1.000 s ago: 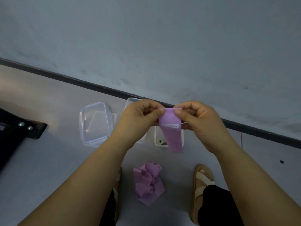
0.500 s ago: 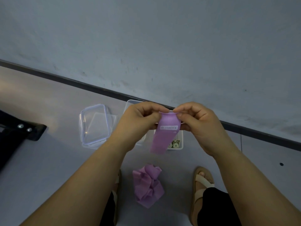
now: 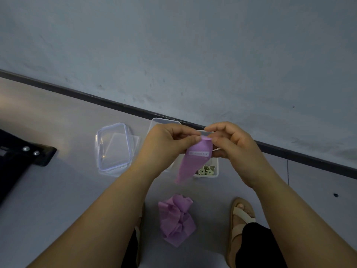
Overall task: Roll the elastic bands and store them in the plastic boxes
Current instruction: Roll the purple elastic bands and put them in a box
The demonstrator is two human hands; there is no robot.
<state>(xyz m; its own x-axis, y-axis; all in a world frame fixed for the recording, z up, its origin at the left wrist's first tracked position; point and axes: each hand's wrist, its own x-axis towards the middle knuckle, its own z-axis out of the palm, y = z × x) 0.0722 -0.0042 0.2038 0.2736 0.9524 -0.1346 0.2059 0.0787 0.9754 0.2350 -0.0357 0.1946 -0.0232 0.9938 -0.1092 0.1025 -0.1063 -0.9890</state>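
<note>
A purple elastic band (image 3: 191, 161) with a white label hangs in the air between my hands. My left hand (image 3: 166, 146) and my right hand (image 3: 231, 146) both pinch its top end, which is curled over. Below them a white plastic box (image 3: 215, 171) on the floor holds two rolled green bands (image 3: 206, 170). A second clear box (image 3: 156, 122) shows behind my left hand, mostly hidden. A heap of loose purple bands (image 3: 176, 219) lies on the floor between my feet.
Clear plastic lids (image 3: 114, 147) lie stacked on the floor at the left. A black object with screws (image 3: 21, 157) reaches in from the left edge. A dark skirting strip (image 3: 116, 104) runs along the grey wall. My sandalled right foot (image 3: 241, 215) stands at the lower right.
The band's top end has been curled inward and narrowed between my fingertips. Its hanging tail has swung to the left, uncovering the green rolls in the white box.
</note>
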